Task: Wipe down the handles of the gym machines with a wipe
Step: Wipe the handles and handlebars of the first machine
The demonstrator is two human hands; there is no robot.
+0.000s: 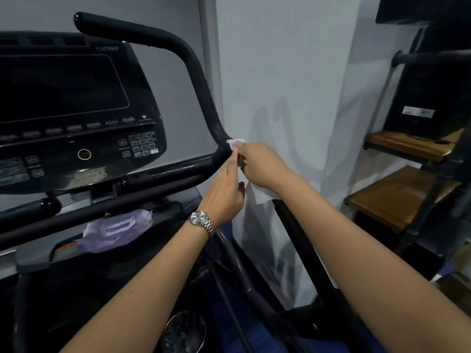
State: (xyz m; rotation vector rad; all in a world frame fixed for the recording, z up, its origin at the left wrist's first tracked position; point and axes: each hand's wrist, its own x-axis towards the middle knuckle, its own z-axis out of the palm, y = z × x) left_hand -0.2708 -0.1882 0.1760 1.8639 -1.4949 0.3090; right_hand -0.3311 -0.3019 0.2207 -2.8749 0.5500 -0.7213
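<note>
A black curved handle [198,93] rises from the machine's right side and bends over the console [76,103]. My right hand [260,164] grips a white wipe [235,143] just right of the bend where this handle meets the lower crossbar [178,169]. The wipe's top edge shows above my fingers and a flap hangs below the hand. My left hand [226,192], with a metal watch on the wrist, reaches up beside it, its fingers extended and touching the wipe.
A purple pack of wipes [117,230] lies in the tray under the console. A white wall [280,72] stands close behind the handle. Wooden shelves [402,194] with a black box [433,98] are at right. A metal bin [183,332] sits on the floor below.
</note>
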